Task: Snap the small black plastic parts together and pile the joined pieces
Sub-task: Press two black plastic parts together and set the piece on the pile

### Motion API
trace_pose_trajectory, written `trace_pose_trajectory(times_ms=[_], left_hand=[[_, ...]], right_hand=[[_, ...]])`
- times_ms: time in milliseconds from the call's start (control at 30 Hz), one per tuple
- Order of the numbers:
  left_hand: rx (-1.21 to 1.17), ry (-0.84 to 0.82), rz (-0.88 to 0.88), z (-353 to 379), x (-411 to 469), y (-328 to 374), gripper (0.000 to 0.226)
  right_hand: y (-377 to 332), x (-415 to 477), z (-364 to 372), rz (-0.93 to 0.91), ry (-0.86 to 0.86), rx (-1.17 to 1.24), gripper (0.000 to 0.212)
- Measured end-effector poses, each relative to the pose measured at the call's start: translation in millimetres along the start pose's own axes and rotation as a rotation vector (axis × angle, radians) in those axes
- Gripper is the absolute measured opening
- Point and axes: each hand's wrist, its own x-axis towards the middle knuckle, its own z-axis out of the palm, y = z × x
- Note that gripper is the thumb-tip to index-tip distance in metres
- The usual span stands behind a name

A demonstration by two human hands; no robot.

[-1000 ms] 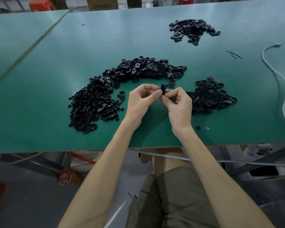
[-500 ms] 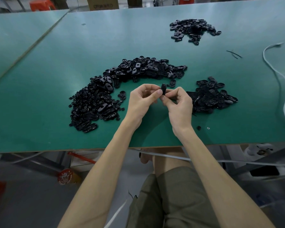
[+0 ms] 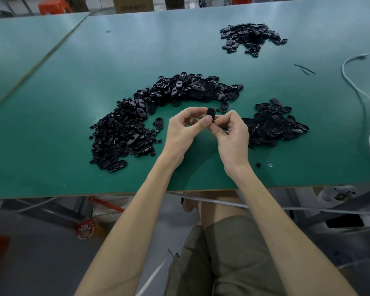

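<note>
Part (image 3: 210, 112), likely upright, between left pile (image 3: 120, 142) and right pile (image 3: 273, 127).

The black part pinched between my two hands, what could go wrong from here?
The black part is pinched only at the fingertips of the left hand and right hand; it might slip and drop among the loose pile just behind. The smaller pile lies close beside the right hand, so a sweep could scatter it.

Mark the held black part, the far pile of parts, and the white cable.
held black part (image 3: 210, 112): head view, its exposed rounded top.
far pile of parts (image 3: 252, 36): head view, middle of the heap.
white cable (image 3: 343, 68): head view, its left bend.
</note>
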Motion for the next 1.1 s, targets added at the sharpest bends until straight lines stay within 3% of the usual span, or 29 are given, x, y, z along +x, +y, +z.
trace_pose_trajectory(times_ms=[233,1100], left_hand=[[-0.028,-0.016,-0.039,0.2,1.0,-0.9,0.010],[-0.038,0.002,-0.079,-0.5,-0.2,1.5,0.015]], right_hand=[[-2.3,-1.1,0.9,0.013,-0.013,0.058,0.012],[-2.5,-1.3,2.6,0.001,0.020,0.154,0.012]])
